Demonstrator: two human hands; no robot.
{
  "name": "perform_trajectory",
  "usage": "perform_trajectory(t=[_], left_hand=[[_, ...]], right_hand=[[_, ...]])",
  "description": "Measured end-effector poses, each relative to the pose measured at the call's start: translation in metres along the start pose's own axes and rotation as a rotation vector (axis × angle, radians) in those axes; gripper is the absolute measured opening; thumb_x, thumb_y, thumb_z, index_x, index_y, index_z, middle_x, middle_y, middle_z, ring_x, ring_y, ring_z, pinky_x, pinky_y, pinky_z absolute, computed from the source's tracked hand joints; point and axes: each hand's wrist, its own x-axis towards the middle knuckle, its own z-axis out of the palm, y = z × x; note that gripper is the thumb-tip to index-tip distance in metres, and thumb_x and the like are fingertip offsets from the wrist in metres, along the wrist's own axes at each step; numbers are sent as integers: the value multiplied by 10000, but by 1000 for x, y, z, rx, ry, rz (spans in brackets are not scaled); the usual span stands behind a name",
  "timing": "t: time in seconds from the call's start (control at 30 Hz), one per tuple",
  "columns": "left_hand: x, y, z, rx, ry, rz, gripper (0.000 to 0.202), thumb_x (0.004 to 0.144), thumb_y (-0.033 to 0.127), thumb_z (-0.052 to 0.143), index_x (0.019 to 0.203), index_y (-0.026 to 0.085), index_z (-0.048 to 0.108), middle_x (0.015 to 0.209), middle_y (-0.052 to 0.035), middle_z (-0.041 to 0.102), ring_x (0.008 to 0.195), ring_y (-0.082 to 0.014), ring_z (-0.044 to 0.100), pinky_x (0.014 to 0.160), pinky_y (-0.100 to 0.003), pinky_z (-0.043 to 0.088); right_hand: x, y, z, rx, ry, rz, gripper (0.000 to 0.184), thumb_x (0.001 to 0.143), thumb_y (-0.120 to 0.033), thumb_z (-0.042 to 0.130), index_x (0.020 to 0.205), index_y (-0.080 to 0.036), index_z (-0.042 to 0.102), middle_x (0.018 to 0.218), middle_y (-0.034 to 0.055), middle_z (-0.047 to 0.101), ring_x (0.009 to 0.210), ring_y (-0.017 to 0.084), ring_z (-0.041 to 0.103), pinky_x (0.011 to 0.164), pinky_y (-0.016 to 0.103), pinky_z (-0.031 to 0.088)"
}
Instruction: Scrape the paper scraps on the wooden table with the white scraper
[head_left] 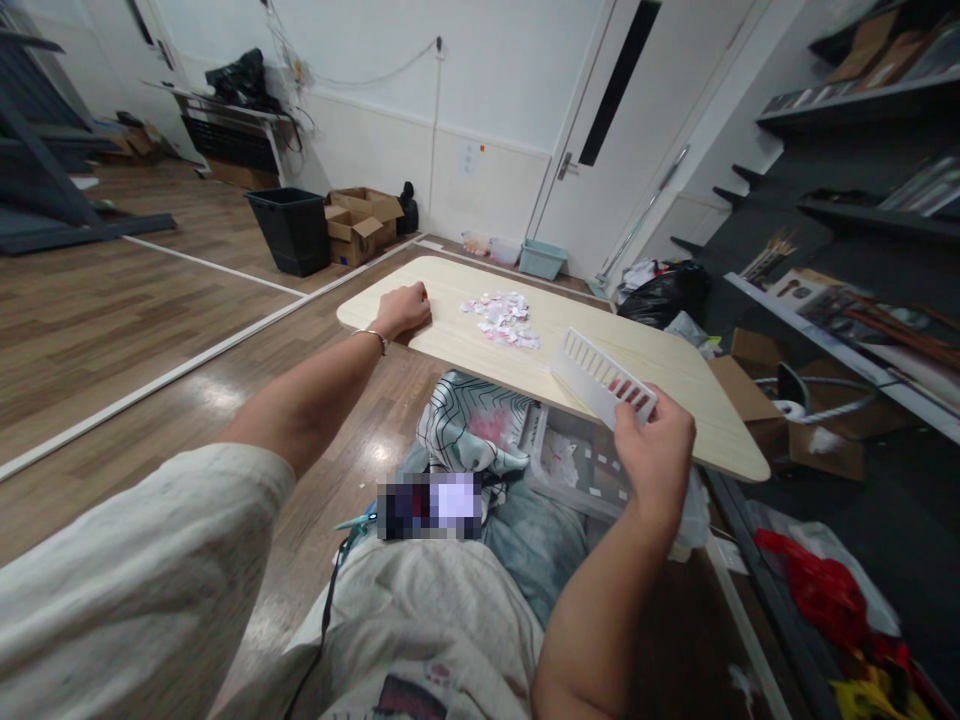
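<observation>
My right hand (658, 435) grips the near end of a white slotted plastic basket (592, 372), tilted over the front edge of the pale wooden table (675, 370). Through its slots a bit of red shows by my fingers. My left hand (405, 308) rests closed on the left part of the tabletop, its fingers curled under; what they hold, if anything, is hidden. Between the hands, nearer the left one, lies a loose pile of small white and pinkish paper scraps (501, 315). Patterned cloth (472, 420) with a pink patch covers my lap.
Below the table, right of my lap, stands a clear plastic bin (581, 470) with white scraps inside. A phone-like screen (454, 500), blurred out, is at my waist. Cardboard boxes (360, 220) and a black bin (291, 230) stand behind left; dark shelves (862, 220) line the right.
</observation>
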Motion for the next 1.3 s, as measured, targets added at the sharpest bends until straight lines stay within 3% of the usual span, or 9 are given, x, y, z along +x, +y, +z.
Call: perform_trajectory(t=[0.23, 0.57, 0.77, 0.97, 1.1, 1.3], left_hand=[[-2, 1, -2, -19, -4, 2, 522, 1087, 327, 527, 1517, 187, 788, 1489, -256, 824, 1365, -466, 776, 1095, -528, 579], [-6, 2, -7, 2, -44, 19, 493, 1136, 293, 476, 1533, 160, 738, 1547, -266, 795, 1392, -434, 744, 1097, -513, 562], [3, -4, 1, -119, -34, 26, 507, 1120, 367, 540, 1503, 130, 772, 1504, -304, 801, 1422, -459, 734, 1123, -604, 525], [14, -13, 13, -183, 10, 68, 697, 1077, 545, 489, 1463, 56, 801, 1436, -359, 814, 1414, -493, 735, 1036, -677, 483], [18, -16, 17, -190, 21, 80, 783, 1078, 662, 443, 1432, 69, 812, 1393, -346, 831, 1402, -487, 736, 1023, -684, 487], [18, -15, 18, -171, 34, 82, 774, 1070, 617, 441, 1454, 56, 811, 1396, -350, 830, 1392, -487, 755, 1011, -685, 489]], right_hand=[[-2, -2, -8, -43, -15, 33, 160, 722, -300, 619, 820, -235, 729, 737, 46, 726, 719, 237, 642, 741, 341, 508], [-17, 0, -43, -133, 64, 96, 145, 726, -376, 662, 773, -255, 727, 619, 34, 648, 632, 241, 594, 612, 348, 428], [-12, 5, -25, -76, 141, 33, 218, 732, -329, 633, 849, -229, 787, 700, 55, 725, 661, 240, 625, 661, 344, 479], [-2, 9, -7, -69, 106, 3, 114, 752, -285, 630, 793, -239, 726, 678, 42, 682, 668, 234, 596, 689, 350, 476], [-1, 7, -7, -82, 89, 22, 64, 749, -264, 635, 761, -246, 695, 664, 32, 662, 667, 225, 581, 696, 351, 463], [-6, 6, -18, -80, 139, 48, 164, 737, -302, 622, 812, -232, 750, 698, 43, 702, 694, 242, 634, 705, 356, 463]])
